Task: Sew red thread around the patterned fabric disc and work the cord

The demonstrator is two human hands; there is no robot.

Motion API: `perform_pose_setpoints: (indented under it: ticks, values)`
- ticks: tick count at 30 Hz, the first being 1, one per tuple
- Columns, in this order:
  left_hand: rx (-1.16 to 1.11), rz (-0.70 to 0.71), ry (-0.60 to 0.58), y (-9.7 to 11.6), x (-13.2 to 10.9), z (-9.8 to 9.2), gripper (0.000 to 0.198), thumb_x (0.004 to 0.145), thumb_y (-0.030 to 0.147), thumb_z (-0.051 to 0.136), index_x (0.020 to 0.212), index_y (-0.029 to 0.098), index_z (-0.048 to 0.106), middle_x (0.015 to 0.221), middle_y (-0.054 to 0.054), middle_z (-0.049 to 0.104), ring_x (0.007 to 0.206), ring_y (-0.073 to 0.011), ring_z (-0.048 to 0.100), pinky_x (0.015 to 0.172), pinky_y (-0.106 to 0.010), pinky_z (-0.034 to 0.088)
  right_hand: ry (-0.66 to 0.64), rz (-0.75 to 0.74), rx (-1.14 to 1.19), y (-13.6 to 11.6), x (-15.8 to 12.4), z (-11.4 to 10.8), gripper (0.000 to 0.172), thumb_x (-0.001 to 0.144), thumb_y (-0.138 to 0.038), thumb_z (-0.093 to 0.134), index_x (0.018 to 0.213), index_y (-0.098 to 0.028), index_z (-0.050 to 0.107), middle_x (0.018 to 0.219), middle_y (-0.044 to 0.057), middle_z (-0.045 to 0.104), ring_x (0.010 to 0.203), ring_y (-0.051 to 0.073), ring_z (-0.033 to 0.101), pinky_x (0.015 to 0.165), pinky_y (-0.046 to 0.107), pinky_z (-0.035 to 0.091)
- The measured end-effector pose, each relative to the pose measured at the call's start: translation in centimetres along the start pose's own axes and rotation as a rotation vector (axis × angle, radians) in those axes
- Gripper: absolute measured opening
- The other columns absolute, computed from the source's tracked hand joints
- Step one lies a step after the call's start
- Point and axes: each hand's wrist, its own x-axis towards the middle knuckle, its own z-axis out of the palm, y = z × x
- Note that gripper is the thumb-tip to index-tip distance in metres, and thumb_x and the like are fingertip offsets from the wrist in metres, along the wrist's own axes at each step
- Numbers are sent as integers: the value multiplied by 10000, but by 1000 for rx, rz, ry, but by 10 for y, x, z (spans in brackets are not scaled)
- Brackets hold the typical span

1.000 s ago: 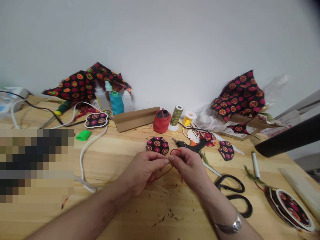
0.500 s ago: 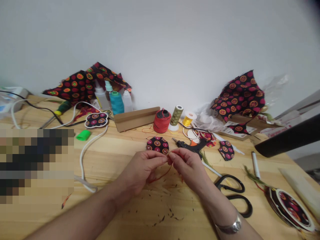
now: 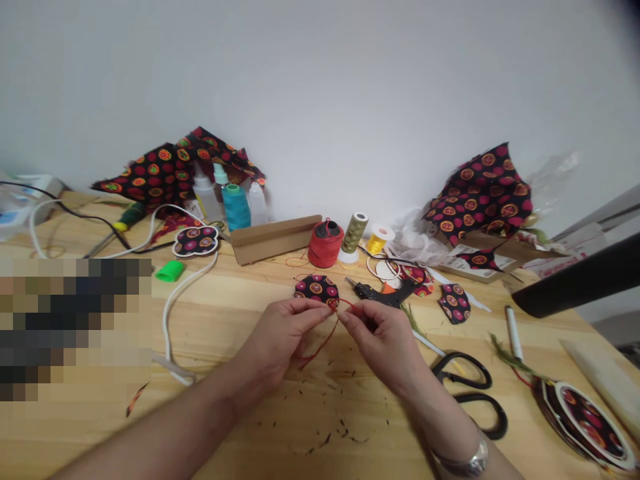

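Observation:
Between my hands runs a thin red cord, looped over the table's middle. My left hand pinches it between thumb and forefinger. Opposite, my right hand pinches another part of the cord, a small gap from the left fingertips. Just beyond my fingers lies a dark round fabric piece with a pink and orange print. A black glue gun rests past my right hand. Black-handled scissors lie beside my right forearm, their blades partly hidden.
A red thread spool, an olive thread cone and a yellow spool stand at the back. Patterned fabric leans at the right. A black tube juts in from the right. A white cable runs along the left.
My fingertips have drawn slightly apart, with the red cord now showing in the gap. The whole view has shifted a little.

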Motion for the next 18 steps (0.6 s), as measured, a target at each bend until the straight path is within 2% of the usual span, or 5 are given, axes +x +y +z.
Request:
perform_pose_setpoints:
  ticks: [5,9,13,18]
  values:
    - [-89,-58,-57,-2,1,0,152,662,303,667,688,154,650,393,81,417,329,-44,295,340,-177,228,-86,-108,57,-7,-5,2,194,833,-265,494,711,-164,606,594,-19,566,526,86,433,499,193,324]
    - [-140,-74,-75,-4,3,-1,140,673,293,657,676,156,630,406,70,455,309,-40,292,333,-182,236,-206,-230,-54,-10,-10,4,199,850,-206,455,718,-171,600,620,-8,592,544,93,478,527,203,333]
    - [-232,-128,-110,-3,4,-4,103,670,245,649,677,144,627,557,10,586,334,-37,371,321,-170,216,-300,-316,-159,-7,-12,6,189,852,-179,439,784,-182,616,709,25,639,618,117,546,579,211,367]
    - [-303,-153,-93,1,3,-2,99,647,181,647,585,128,591,462,49,504,324,-13,314,309,-140,180,-389,-415,-184,-8,-14,1,149,834,-197,472,788,-188,614,699,20,639,650,133,568,624,230,401]
